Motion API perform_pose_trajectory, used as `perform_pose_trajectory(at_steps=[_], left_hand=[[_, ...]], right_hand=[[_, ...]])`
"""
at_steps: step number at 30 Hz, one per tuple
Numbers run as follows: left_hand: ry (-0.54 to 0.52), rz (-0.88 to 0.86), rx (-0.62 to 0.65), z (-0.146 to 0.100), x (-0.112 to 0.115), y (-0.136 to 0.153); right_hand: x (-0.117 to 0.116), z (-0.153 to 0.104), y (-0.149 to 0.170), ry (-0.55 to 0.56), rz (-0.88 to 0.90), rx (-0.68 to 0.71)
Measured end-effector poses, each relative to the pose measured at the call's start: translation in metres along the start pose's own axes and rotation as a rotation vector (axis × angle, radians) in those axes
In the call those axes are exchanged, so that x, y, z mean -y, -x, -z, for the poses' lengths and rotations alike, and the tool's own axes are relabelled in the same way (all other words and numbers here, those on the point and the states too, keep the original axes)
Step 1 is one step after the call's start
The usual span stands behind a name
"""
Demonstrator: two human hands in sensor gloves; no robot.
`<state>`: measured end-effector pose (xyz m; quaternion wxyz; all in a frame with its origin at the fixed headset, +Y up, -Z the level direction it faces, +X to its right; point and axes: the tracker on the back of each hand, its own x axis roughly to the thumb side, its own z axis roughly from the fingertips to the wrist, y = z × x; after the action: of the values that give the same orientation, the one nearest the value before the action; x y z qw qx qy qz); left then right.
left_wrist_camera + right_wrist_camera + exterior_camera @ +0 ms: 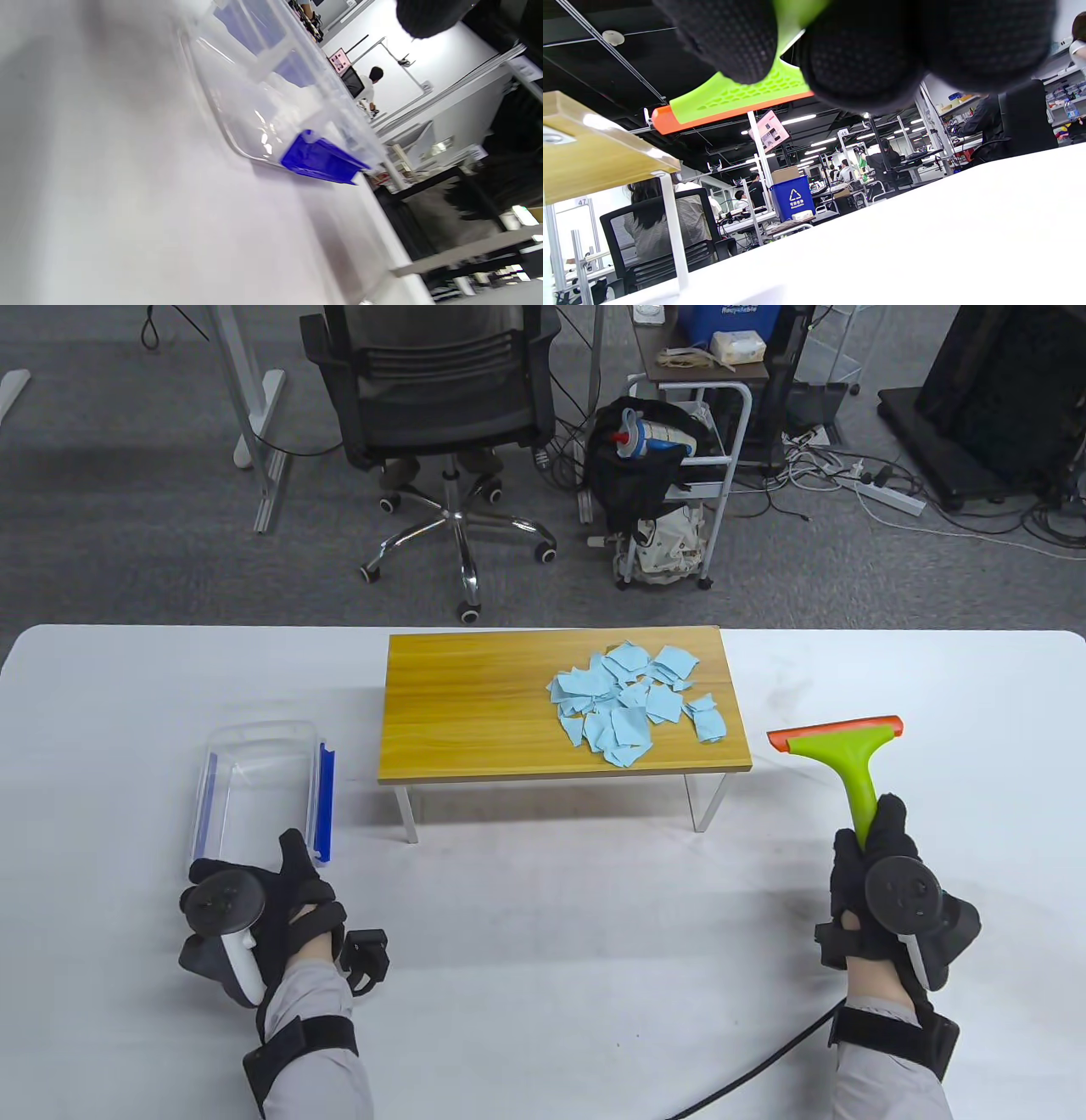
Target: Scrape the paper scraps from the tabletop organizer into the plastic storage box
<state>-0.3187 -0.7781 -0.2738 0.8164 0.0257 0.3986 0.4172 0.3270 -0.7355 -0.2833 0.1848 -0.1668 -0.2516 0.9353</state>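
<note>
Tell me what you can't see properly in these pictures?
- Left hand: in the table view its tracker hides the fingers, so whether they touch the clear box is unclear.
- Left wrist view: only a dark fingertip shows at the top edge; the box is blurred.
- Scraper: in the right wrist view the right hand fingers hide its handle.
- Paper scraps: absent from both wrist views.

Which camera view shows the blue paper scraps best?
The table view: the paper scraps lie in full sight, piled on the right half of the wooden stand. The right wrist view shows only that stand's underside and leg, so the scraps are hidden. The left wrist view shows none.
</note>
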Motion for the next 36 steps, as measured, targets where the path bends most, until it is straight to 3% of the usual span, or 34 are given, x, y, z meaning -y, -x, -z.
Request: perform_pose_trajectory(at_steps=[7, 10, 19, 24, 27, 31, 36], left_hand=[[0.001, -0.005, -0.128, 0.015, 0.002, -0.001], [0.051, -0.054, -0.165, 0.019, 0.007, 0.002], [0.033, -0.08, -0.192, 0.025, 0.004, 0.008], [0.007, -0.206, -0.195, 0.026, 0.001, 0.011], [0.01, -0.26, -0.169, 0.024, -0.006, 0.011], [0.02, -0.465, -0.092, 0.017, -0.018, 0.004], [0.066, -0.699, 0.105, -0.006, -0.035, -0.019]], right_hand=[[-0.002, 0.001, 0.003, -0.006, 0.024, -0.009], [-0.003, 0.001, 0.002, -0.01, 0.026, -0.007], [-0.002, 0.001, 0.002, -0.016, 0.04, -0.016], [-0.002, 0.001, 0.003, -0.017, 0.054, -0.025], [-0.001, 0.001, 0.004, -0.015, 0.063, -0.032], [-0.002, 0.002, 0.006, -0.016, 0.079, -0.048], [-0.002, 0.002, 0.008, -0.019, 0.097, -0.063]])
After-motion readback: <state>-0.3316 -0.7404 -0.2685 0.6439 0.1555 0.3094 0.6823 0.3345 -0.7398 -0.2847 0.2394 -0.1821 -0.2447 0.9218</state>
